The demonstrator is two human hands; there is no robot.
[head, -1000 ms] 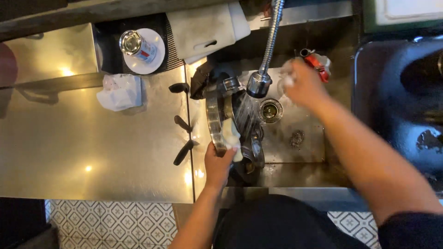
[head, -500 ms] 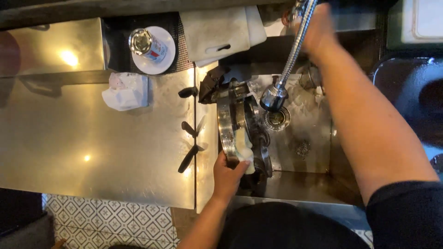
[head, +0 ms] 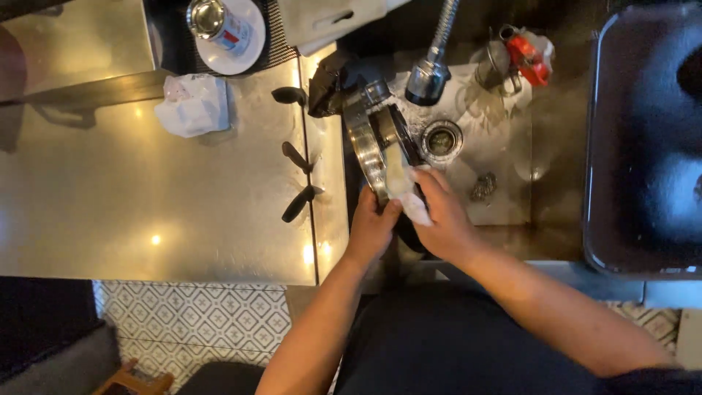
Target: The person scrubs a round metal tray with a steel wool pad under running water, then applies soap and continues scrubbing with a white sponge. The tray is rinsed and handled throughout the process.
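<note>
1. Landmark is the sink drain (head: 442, 140). Far left of it on the steel worktop (head: 146, 183): a crumpled white bag (head: 194, 104), and behind that a can (head: 214, 24) on a white plate (head: 248, 45).
2. Nearer, left of the drain: three dark handles (head: 297, 179) lie on the worktop by the sink edge.
3. Just left of the drain: a round metal pan (head: 369, 143) stands on edge in the sink. That's the thing you're working on.
4. Your left hand (head: 371, 228), in front of and left of the drain, is curled around the pan's near rim, gripping it.
5. Your right hand (head: 442, 219), in front of the drain, pinches a pale cloth or sponge (head: 404, 186) against the pan; fingers are closed on it.
6. Change: half a second ago your right hand was up at the faucet hose; now it's down on the pan. Looks like you've gone from rinsing or adjusting the water to scrubbing.
7. The left hand kept its grip on the rim, and the pan barely shifted.
8. The faucet head (head: 428, 73) hangs just behind the drain. A red item (head: 528, 57) sits behind and right of it, and a dark tub (head: 643, 146) lies far right.
</note>
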